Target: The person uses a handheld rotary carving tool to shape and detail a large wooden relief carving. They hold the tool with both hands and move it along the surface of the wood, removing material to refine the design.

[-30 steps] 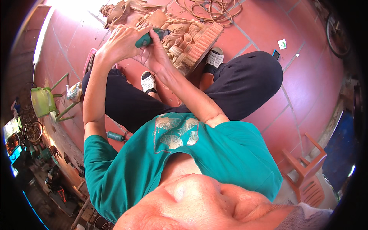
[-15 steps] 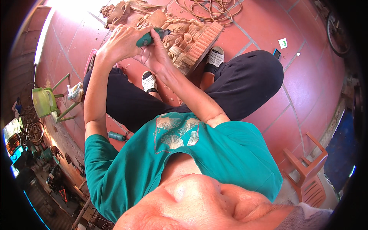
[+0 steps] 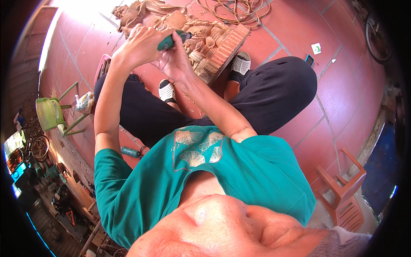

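My left hand (image 3: 141,45) is closed over the back end of a small green-and-black handheld rotary tool (image 3: 168,42). From below and to the right, my right hand (image 3: 174,63) also grips it, thumb laid along its body. The tool's dark nose points right, at the carved wooden sculpture (image 3: 214,49). Whether its tip touches the wood is too small to tell. Figures and rounded shapes cover the sculpture, which has a ribbed base on its right side and lies on the floor between my feet. My fingers hide part of the tool.
Coiled orange cable (image 3: 239,10) lies beyond the sculpture. A green stool (image 3: 49,113) and a plastic bag (image 3: 84,103) are at left, near a second green tool (image 3: 129,151). On the right are a phone (image 3: 309,60), a white card (image 3: 316,48) and a brown plastic chair (image 3: 344,192).
Both hands and the rotary tool have shifted slightly right and up along the carving. The sculpture and my legs stay in place.
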{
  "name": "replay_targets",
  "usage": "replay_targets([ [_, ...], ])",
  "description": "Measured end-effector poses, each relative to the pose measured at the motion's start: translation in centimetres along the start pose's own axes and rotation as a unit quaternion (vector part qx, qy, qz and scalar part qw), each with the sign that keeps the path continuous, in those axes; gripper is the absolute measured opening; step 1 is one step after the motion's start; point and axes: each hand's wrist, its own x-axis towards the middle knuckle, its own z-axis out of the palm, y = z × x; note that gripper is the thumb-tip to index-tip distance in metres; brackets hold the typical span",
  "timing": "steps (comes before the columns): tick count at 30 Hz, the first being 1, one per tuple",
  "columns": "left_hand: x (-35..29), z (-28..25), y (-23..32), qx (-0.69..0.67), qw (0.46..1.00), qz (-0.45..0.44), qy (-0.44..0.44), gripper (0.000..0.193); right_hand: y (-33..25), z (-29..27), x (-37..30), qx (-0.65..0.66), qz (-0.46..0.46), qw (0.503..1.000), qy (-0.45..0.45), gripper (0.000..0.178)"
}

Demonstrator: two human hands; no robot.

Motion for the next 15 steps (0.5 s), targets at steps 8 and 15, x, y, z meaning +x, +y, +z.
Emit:
replay_targets([
  [8,0.36,0.0,0.18,0.028,0.999,0.014,0.013,0.049,-0.24,-0.3,0.25,0.009,0.0,1.0,-0.024,0.051],
  [15,0.48,-0.15,0.53,0.033,0.999,0.01,0.009,0.046,-0.33,-0.44,0.14,0.015,0.001,1.0,-0.019,0.051],
])
